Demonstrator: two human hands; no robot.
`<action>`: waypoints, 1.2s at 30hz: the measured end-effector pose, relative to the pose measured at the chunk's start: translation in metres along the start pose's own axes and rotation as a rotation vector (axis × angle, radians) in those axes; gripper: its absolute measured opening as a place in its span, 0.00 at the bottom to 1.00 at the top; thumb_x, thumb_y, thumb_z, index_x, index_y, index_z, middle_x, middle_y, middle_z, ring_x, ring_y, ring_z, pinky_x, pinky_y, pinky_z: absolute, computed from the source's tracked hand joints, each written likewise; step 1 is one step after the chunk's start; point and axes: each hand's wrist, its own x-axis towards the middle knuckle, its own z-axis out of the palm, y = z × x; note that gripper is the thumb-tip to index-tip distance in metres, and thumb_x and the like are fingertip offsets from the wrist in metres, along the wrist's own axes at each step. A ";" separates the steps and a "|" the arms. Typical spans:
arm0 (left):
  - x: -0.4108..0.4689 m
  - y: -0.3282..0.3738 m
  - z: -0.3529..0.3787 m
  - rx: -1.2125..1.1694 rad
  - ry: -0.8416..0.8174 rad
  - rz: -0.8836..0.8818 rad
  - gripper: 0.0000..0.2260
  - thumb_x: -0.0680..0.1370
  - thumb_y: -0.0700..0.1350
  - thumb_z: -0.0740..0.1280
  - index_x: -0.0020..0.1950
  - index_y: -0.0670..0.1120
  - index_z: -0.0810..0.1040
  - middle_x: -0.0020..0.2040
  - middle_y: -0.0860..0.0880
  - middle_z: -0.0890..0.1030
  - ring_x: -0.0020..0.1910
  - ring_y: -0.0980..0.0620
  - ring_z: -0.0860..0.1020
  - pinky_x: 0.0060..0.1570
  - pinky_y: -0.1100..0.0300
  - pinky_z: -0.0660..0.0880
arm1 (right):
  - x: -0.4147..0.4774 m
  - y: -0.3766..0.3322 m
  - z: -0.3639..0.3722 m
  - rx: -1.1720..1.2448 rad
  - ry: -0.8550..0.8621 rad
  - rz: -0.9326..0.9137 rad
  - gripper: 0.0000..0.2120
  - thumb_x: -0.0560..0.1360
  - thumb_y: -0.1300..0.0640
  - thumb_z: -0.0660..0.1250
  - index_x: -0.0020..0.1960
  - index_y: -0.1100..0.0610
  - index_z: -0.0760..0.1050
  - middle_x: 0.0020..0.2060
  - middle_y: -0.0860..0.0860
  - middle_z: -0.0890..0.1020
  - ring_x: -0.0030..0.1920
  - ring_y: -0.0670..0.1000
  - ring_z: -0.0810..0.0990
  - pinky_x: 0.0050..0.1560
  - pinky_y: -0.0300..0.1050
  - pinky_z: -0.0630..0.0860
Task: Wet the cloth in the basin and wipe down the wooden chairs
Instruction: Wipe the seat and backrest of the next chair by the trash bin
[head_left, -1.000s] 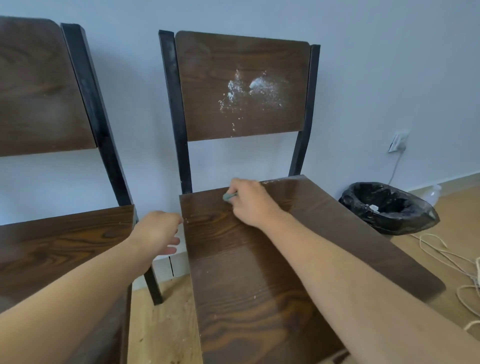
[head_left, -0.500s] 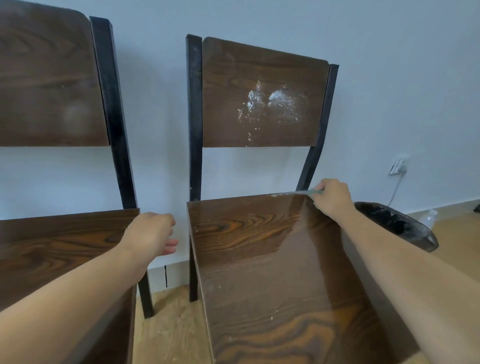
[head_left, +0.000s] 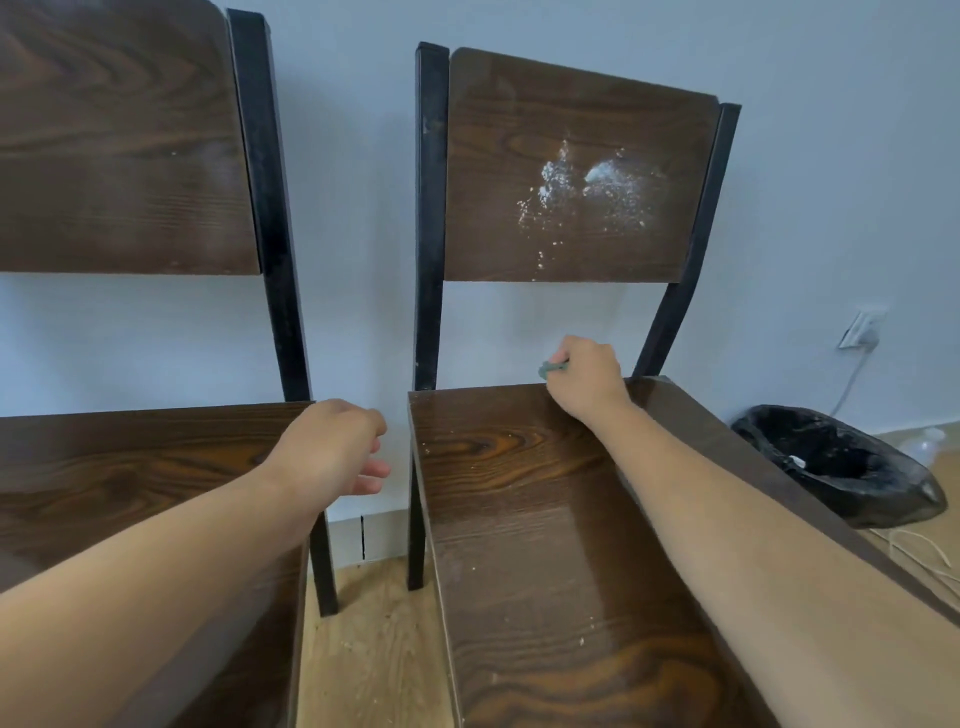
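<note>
Soft daylight, wide-angle edge distortion

A gap separates the left chair (head_left: 130, 467) from the right chair (head_left: 519, 545); black posts (head_left: 430, 208) flank the slot under its backrest (head_left: 571, 114)

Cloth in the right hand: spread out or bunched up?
Bunched up: only a green tip of the cloth pokes from the curled fingers of the right hand at the rear edge of the seat.

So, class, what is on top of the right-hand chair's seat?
The right hand grips a green cloth at the seat's back edge; white specks lie scattered. The forearm covers its right part.
</note>
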 end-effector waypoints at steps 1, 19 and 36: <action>-0.003 -0.001 -0.003 0.014 0.009 0.026 0.09 0.81 0.40 0.67 0.61 0.42 0.75 0.50 0.41 0.80 0.43 0.45 0.84 0.35 0.55 0.81 | -0.010 -0.016 0.007 0.025 -0.024 -0.038 0.06 0.76 0.62 0.66 0.51 0.58 0.80 0.49 0.57 0.81 0.50 0.58 0.79 0.47 0.42 0.73; 0.006 0.008 0.006 0.022 0.035 0.069 0.06 0.81 0.42 0.66 0.57 0.43 0.77 0.45 0.41 0.84 0.36 0.43 0.87 0.43 0.51 0.85 | -0.067 -0.068 0.020 0.008 -0.209 -0.468 0.09 0.75 0.66 0.67 0.46 0.54 0.71 0.50 0.53 0.79 0.50 0.54 0.78 0.47 0.50 0.77; 0.021 0.005 0.015 0.062 0.025 -0.023 0.08 0.81 0.39 0.68 0.59 0.41 0.76 0.45 0.39 0.81 0.37 0.40 0.85 0.33 0.51 0.81 | -0.006 0.150 -0.096 -0.004 0.177 0.025 0.05 0.77 0.59 0.71 0.51 0.58 0.84 0.49 0.54 0.84 0.50 0.55 0.82 0.53 0.40 0.76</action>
